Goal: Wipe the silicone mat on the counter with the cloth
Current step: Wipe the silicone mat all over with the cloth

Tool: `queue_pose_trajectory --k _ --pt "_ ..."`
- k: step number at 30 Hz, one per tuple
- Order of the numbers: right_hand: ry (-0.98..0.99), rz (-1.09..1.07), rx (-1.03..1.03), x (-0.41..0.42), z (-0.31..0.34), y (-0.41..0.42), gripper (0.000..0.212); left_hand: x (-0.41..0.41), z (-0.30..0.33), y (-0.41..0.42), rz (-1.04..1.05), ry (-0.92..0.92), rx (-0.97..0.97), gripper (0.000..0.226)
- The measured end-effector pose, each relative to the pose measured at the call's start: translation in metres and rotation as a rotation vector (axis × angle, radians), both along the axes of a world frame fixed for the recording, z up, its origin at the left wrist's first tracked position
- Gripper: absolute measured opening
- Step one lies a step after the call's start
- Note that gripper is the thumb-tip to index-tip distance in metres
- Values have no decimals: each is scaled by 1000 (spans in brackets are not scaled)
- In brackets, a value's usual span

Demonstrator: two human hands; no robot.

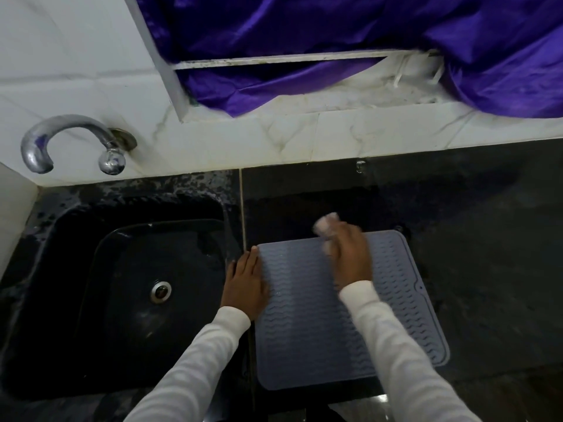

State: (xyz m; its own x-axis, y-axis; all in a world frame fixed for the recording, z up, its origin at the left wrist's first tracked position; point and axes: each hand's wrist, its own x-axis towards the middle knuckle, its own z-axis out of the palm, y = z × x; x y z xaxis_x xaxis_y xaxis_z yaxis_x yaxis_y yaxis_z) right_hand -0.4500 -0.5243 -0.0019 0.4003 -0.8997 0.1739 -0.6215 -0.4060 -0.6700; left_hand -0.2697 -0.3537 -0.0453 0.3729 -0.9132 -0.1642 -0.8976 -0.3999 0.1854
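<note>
One grey ribbed rectangular silicone mat [307, 315] flat on dark stone counter [472, 239], under both hands. Left hand [245, 284] open, fingers straight, pressing mat's left edge. Right hand [350, 254], blurred, gripping one small pale bunched cloth [326, 226] at mat's far edge.

A single head-worn wide-angle view looks steeply down from close above the counter [475, 226], facing the tiled wall [76, 71] along the top of the frame. The sink [61, 300] fills the lower left, the mat [304, 324] sits at lower centre, and both sleeves enter from the bottom edge.
</note>
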Motion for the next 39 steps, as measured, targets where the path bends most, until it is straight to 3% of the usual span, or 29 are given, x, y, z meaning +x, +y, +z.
queue_pose_trajectory --k 3,5,8,13,16,22,34,39 --pt "226 285 -74 66 -18 60 51 4 2 1 -19 -13 7 70" --pt "338 319 37 94 -30 87 53 9 1 3 -57 -43 16 67" --pt "507 310 -82 98 -43 102 63 20 -1 9 -89 -60 2 62" --pt "562 374 -90 94 -45 93 63 21 -4 10 -78 -63 30 59" --pt "561 419 -40 102 -35 88 51 19 -7 11 -49 -49 47 57" --pt "540 216 -6 40 -37 10 33 12 -10 12 19 -8 -71 54" --pt "705 -209 -22 -99 -21 -97 32 9 -8 11 30 -25 -14 60" --pt "510 -249 54 -90 -10 -91 34 8 -6 8 34 -10 17 63"
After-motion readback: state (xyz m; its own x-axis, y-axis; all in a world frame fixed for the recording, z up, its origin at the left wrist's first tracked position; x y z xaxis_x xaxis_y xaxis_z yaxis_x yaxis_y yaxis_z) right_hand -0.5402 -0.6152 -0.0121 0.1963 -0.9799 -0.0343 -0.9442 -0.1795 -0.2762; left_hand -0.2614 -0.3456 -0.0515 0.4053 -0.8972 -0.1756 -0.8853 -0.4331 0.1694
